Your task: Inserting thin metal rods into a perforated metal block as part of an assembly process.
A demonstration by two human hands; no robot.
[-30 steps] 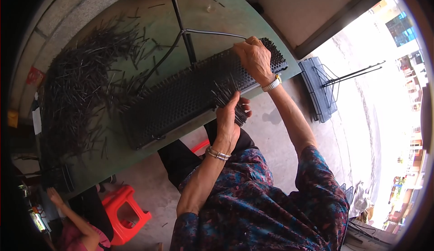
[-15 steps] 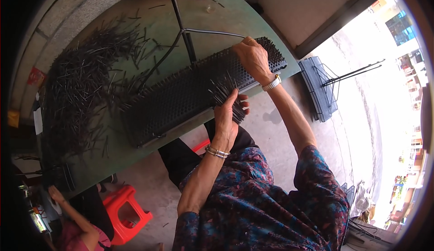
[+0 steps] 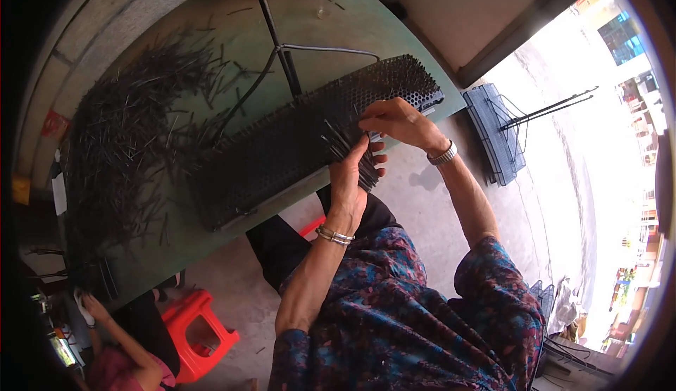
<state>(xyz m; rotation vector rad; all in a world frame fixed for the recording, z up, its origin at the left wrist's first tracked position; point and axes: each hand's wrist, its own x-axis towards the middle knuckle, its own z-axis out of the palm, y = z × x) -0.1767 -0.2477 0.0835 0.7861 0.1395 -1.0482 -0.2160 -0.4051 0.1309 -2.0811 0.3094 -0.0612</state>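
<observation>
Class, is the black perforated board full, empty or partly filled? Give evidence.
Partly filled: the board has dark sticks bristling at its right end, and bare holes along the near edge there.

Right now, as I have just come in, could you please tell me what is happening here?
The person's left hand grips a bundle of dark sticks; the right hand is close to its upper end. A long black perforated board lies on the green table, with upright sticks in its right end. A heap of loose sticks lies to the left.

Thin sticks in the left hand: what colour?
Black; the thin sticks in the left hand show best in the head view.
</observation>
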